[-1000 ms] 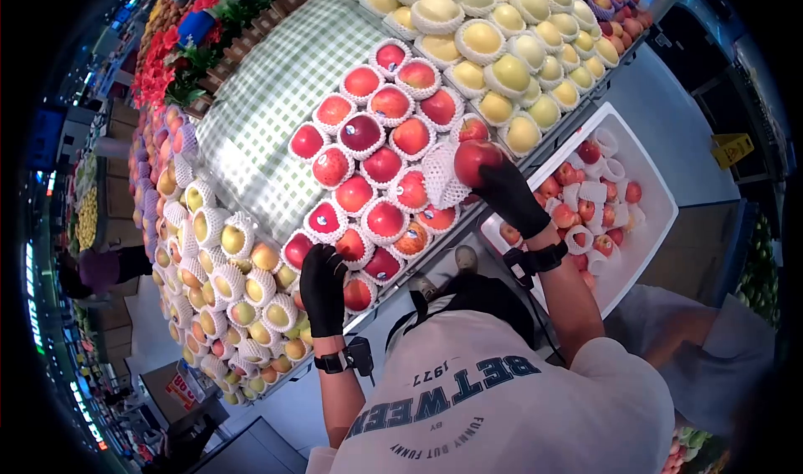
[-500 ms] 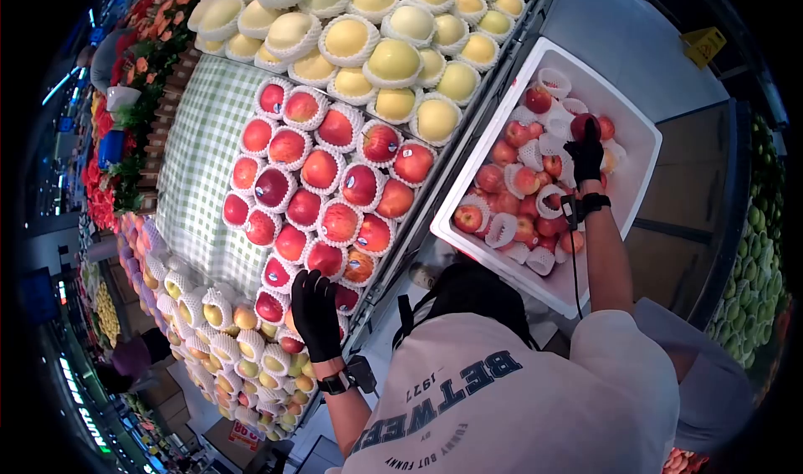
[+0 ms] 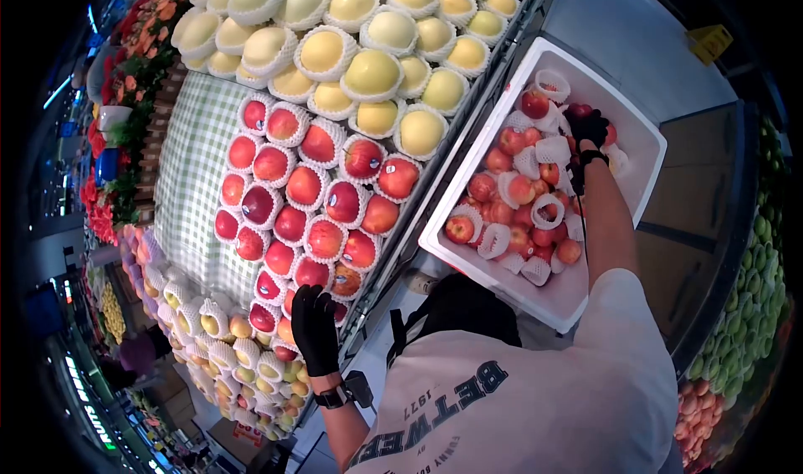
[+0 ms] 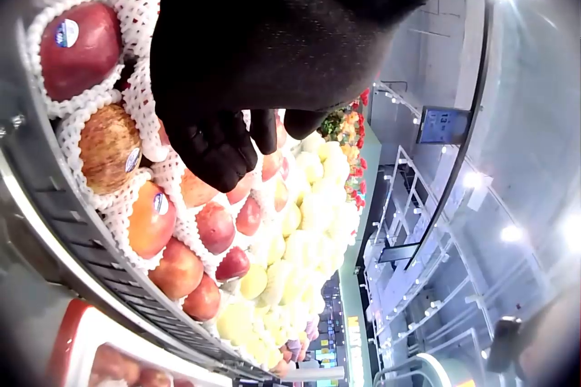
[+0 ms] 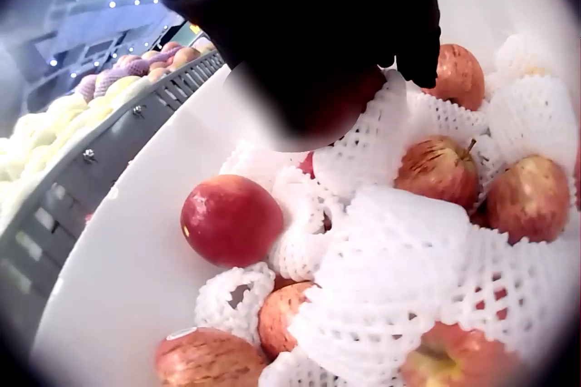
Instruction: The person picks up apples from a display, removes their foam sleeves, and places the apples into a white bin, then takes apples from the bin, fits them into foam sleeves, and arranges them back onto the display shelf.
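Note:
In the head view my black-gloved left hand (image 3: 315, 330) is over the near edge of the display of red apples (image 3: 324, 238), each in a white foam net. The left wrist view shows its fingers (image 4: 213, 156) loosely bent above the netted apples, holding nothing. My gloved right hand (image 3: 590, 129) is down inside the white foam box (image 3: 640, 177), around a dark red apple (image 3: 577, 111) mostly hidden by the glove. In the right wrist view the fingers (image 5: 419, 65) curl over that apple, close above loose apples and a crumpled foam net (image 5: 390, 251).
Yellow netted fruit (image 3: 372, 72) is piled beyond the red apples. A green checked cloth (image 3: 201, 173) covers the display's left part, with more netted fruit (image 3: 242, 353) near its front. A metal rail (image 3: 452, 152) runs between display and box. Cartons (image 3: 694, 185) stand right of the box.
My right hand has carried a dark red apple from the display over to the box and lowered it among the apples there. The left hand has stayed by the display's near edge. The head view has shifted.

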`<action>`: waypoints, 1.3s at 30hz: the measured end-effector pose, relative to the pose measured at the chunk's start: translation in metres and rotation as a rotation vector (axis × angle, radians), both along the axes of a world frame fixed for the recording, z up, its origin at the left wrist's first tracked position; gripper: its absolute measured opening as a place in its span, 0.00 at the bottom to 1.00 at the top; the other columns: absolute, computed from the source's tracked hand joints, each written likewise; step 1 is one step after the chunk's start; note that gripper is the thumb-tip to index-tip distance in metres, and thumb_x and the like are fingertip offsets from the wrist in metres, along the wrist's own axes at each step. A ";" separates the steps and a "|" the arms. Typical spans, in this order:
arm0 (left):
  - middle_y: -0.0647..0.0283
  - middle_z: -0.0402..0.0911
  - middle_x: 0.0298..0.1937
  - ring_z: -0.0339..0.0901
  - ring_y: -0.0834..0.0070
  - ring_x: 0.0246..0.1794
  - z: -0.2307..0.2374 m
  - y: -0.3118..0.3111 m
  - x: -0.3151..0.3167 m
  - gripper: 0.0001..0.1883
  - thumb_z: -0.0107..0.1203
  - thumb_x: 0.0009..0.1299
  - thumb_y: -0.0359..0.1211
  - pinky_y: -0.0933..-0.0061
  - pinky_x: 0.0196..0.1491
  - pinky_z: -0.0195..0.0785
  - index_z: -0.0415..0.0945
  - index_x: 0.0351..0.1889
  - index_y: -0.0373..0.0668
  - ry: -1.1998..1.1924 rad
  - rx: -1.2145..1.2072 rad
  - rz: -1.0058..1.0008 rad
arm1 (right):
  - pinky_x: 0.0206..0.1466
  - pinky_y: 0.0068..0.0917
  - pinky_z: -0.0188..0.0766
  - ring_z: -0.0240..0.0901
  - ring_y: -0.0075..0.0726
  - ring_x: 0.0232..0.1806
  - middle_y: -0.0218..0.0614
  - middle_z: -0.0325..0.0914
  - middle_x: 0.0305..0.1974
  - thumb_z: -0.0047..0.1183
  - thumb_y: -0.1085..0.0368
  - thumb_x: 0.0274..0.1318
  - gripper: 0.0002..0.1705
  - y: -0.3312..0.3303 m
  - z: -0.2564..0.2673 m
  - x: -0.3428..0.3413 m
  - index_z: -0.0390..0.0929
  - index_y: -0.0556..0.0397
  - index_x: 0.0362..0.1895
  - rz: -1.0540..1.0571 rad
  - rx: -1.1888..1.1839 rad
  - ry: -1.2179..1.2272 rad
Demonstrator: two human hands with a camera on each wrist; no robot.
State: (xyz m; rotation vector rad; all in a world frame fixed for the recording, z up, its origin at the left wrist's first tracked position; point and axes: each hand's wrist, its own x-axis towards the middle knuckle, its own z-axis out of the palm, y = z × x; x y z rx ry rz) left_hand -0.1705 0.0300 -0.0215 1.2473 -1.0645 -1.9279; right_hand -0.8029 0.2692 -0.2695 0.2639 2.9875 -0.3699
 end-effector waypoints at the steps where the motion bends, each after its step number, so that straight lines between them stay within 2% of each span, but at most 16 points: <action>1: 0.61 0.74 0.55 0.73 0.69 0.50 0.002 0.002 -0.003 0.17 0.43 0.75 0.38 0.70 0.50 0.67 0.66 0.59 0.42 -0.020 -0.010 -0.011 | 0.58 0.46 0.69 0.71 0.56 0.56 0.54 0.68 0.55 0.64 0.32 0.34 0.52 -0.008 0.006 0.001 0.65 0.41 0.63 -0.007 0.011 -0.023; 8: 0.61 0.75 0.53 0.75 0.72 0.47 0.014 0.016 -0.029 0.15 0.46 0.74 0.31 0.73 0.47 0.71 0.66 0.58 0.39 -0.236 -0.199 -0.214 | 0.57 0.49 0.70 0.70 0.60 0.56 0.53 0.67 0.56 0.61 0.45 0.46 0.42 -0.011 -0.017 -0.021 0.62 0.39 0.65 0.233 -0.103 0.031; 12: 0.59 0.73 0.55 0.74 0.72 0.50 0.006 0.014 -0.025 0.23 0.49 0.67 0.20 0.76 0.46 0.71 0.61 0.61 0.36 -0.298 -0.258 -0.295 | 0.58 0.46 0.69 0.70 0.59 0.55 0.53 0.72 0.51 0.56 0.57 0.48 0.30 -0.006 0.011 0.002 0.70 0.43 0.59 0.266 -0.231 0.151; 13: 0.61 0.73 0.51 0.75 0.75 0.47 0.016 0.016 -0.033 0.23 0.51 0.63 0.16 0.78 0.45 0.71 0.65 0.57 0.35 -0.583 -0.639 -0.500 | 0.57 0.46 0.69 0.70 0.59 0.54 0.54 0.73 0.49 0.54 0.59 0.48 0.27 0.007 -0.004 0.006 0.72 0.45 0.56 0.299 -0.275 0.242; 16: 0.62 0.74 0.46 0.75 0.75 0.43 0.011 0.011 -0.025 0.20 0.52 0.59 0.14 0.78 0.43 0.71 0.70 0.50 0.35 -0.669 -0.842 -0.526 | 0.55 0.43 0.68 0.72 0.57 0.50 0.53 0.75 0.46 0.53 0.66 0.49 0.18 0.020 -0.011 0.044 0.77 0.53 0.47 0.414 -0.348 0.407; 21: 0.63 0.73 0.40 0.74 0.73 0.40 0.019 0.012 -0.022 0.15 0.54 0.58 0.15 0.77 0.41 0.69 0.72 0.43 0.36 -0.776 -1.097 -0.558 | 0.51 0.39 0.71 0.75 0.51 0.47 0.47 0.79 0.43 0.55 0.67 0.49 0.16 0.040 -0.006 0.090 0.78 0.55 0.45 0.523 -0.470 0.194; 24: 0.62 0.74 0.40 0.74 0.72 0.39 0.016 0.016 -0.017 0.14 0.55 0.58 0.16 0.76 0.40 0.70 0.72 0.42 0.35 -0.466 -0.582 -0.349 | 0.49 0.38 0.72 0.76 0.50 0.45 0.46 0.80 0.43 0.55 0.67 0.49 0.15 0.051 -0.017 0.107 0.78 0.55 0.43 0.696 -0.512 0.208; 25: 0.62 0.74 0.39 0.75 0.73 0.39 0.011 0.007 -0.006 0.13 0.55 0.60 0.17 0.76 0.39 0.70 0.72 0.42 0.35 -0.719 -1.096 -0.540 | 0.48 0.38 0.73 0.76 0.49 0.43 0.45 0.80 0.41 0.55 0.68 0.48 0.13 0.050 -0.011 0.117 0.78 0.56 0.41 0.671 -0.633 0.097; 26: 0.63 0.74 0.39 0.74 0.73 0.39 -0.002 0.004 0.005 0.11 0.54 0.62 0.17 0.75 0.40 0.71 0.72 0.42 0.35 -0.598 -0.876 -0.485 | 0.46 0.36 0.73 0.76 0.46 0.43 0.43 0.79 0.40 0.55 0.69 0.49 0.13 0.047 -0.001 0.122 0.78 0.55 0.42 0.832 -0.449 0.003; 28: 0.60 0.79 0.38 0.78 0.66 0.39 0.013 0.002 0.005 0.13 0.58 0.56 0.18 0.71 0.42 0.72 0.76 0.40 0.37 -0.637 -1.029 -0.457 | 0.43 0.31 0.74 0.76 0.41 0.43 0.39 0.78 0.37 0.54 0.70 0.49 0.13 0.038 0.021 0.132 0.77 0.52 0.43 1.142 -0.060 -0.175; 31: 0.62 0.78 0.37 0.77 0.73 0.35 0.005 -0.010 0.024 0.07 0.53 0.65 0.19 0.77 0.39 0.72 0.73 0.41 0.33 0.091 -0.226 -0.159 | 0.39 0.26 0.76 0.76 0.35 0.43 0.35 0.77 0.38 0.56 0.73 0.46 0.16 0.036 0.047 0.168 0.77 0.53 0.43 0.960 -0.548 -0.474; 32: 0.63 0.63 0.30 0.64 0.72 0.32 0.010 -0.009 0.028 0.06 0.42 0.72 0.28 0.72 0.41 0.63 0.61 0.31 0.42 -0.117 -0.531 -0.350 | 0.39 0.26 0.77 0.76 0.33 0.44 0.35 0.76 0.42 0.57 0.75 0.44 0.18 0.033 0.056 0.176 0.77 0.54 0.43 0.732 -0.777 -0.727; 33: 0.63 0.62 0.29 0.63 0.71 0.33 0.006 -0.014 0.035 0.06 0.41 0.72 0.28 0.71 0.42 0.63 0.61 0.31 0.42 0.196 -0.289 -0.230 | 0.40 0.25 0.79 0.76 0.31 0.45 0.35 0.75 0.45 0.57 0.77 0.41 0.20 0.029 0.067 0.186 0.77 0.56 0.44 0.439 -0.979 -0.925; 34: 0.63 0.62 0.29 0.63 0.70 0.33 -0.002 -0.019 0.043 0.07 0.40 0.72 0.28 0.70 0.43 0.62 0.60 0.31 0.42 0.503 -0.044 -0.109 | 0.39 0.25 0.79 0.76 0.30 0.44 0.35 0.75 0.46 0.57 0.77 0.43 0.20 0.025 0.073 0.197 0.77 0.55 0.45 0.542 -0.935 -0.891; 36: 0.61 0.62 0.26 0.63 0.66 0.32 -0.005 -0.025 0.055 0.09 0.37 0.75 0.29 0.67 0.45 0.62 0.60 0.29 0.42 0.497 -0.130 -0.152 | 0.39 0.25 0.79 0.77 0.28 0.43 0.34 0.75 0.47 0.56 0.76 0.46 0.20 0.021 0.085 0.217 0.76 0.55 0.47 0.736 -0.842 -0.818; 39: 0.63 0.62 0.25 0.65 0.68 0.31 0.003 -0.023 0.077 0.09 0.41 0.74 0.29 0.65 0.45 0.63 0.61 0.29 0.41 0.260 -0.395 -0.233 | 0.32 0.24 0.78 0.78 0.28 0.30 0.33 0.79 0.37 0.52 0.68 0.56 0.16 0.011 0.098 0.248 0.74 0.53 0.50 0.641 -0.954 -0.920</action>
